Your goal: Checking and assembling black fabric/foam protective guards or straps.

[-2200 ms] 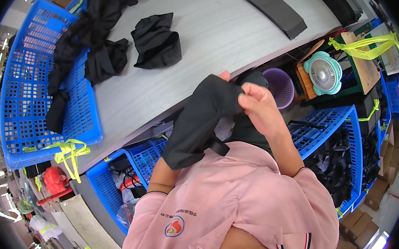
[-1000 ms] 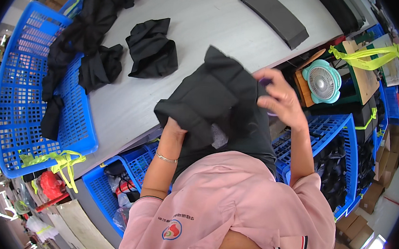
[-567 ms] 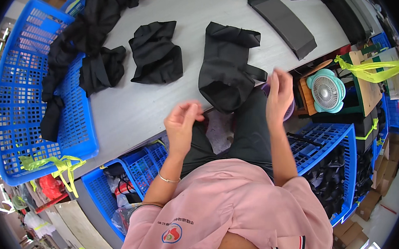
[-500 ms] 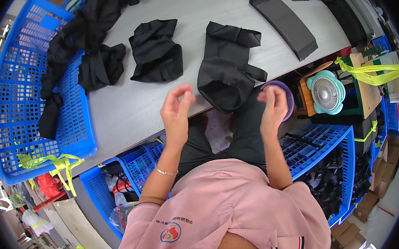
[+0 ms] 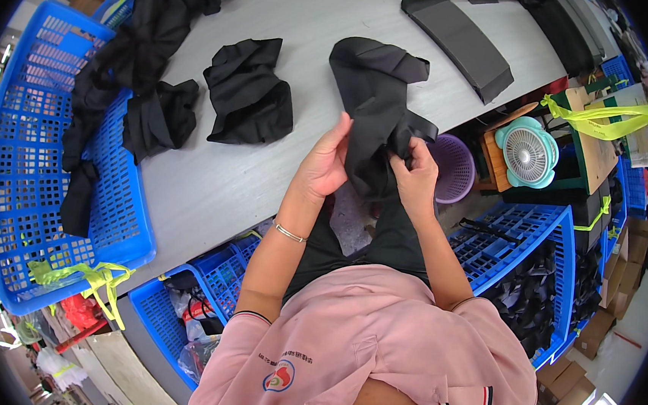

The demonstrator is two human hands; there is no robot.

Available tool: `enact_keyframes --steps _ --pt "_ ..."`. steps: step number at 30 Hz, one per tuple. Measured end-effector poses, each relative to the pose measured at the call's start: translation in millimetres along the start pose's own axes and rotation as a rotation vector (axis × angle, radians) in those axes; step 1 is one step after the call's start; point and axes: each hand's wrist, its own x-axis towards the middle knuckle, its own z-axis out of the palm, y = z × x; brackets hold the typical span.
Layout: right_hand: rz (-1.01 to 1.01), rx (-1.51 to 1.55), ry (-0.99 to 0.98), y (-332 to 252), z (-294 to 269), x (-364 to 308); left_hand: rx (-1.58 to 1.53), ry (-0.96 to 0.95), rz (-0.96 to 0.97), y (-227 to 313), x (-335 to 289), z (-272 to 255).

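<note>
A pink-shirted person (image 5: 391, 322) works a black fabric piece (image 5: 374, 92) at the near edge of a grey tabletop (image 5: 203, 185), its lower end reaching out past that edge above dark trousers (image 5: 404, 247). The right hand (image 5: 416, 178) pinches the cloth between thumb and fingers at its lower right side, beside a projecting strip. The left hand (image 5: 325, 163), a bracelet (image 5: 289, 233) at its wrist, is set against the opposite side, palm partly showing — whether its fingers grip the fabric cannot be told. A second black piece (image 5: 249, 94) lies crumpled on the tabletop to the left, apart from both hands. Farther over, at the tabletop's left end, more black cloth (image 5: 134, 54) trails into a blue basket (image 5: 120, 224). A long dark grey panel (image 5: 461, 50) lies toward the right end. Below the near edge, to the right — a purple bin (image 5: 454, 171), a turquoise fan (image 5: 527, 152) and a blue crate (image 5: 524, 218) by dark material (image 5: 533, 295).
</note>
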Motion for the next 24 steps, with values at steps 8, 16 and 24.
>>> enact_keyframes --steps 8,16,24 --pt "0.408 0.813 -0.493 -32.7 -26.3 12.2 0.438 0.136 0.295 14.1 -15.5 -10.4" --pt "0.064 -0.257 -0.035 -34.8 18.3 10.1 1.190 0.436 0.910 10.6 -11.7 -25.8" --pt "0.038 -0.100 0.027 -22.5 14.3 14.8 0.790 0.563 0.807 -3.7 -15.0 -8.7"
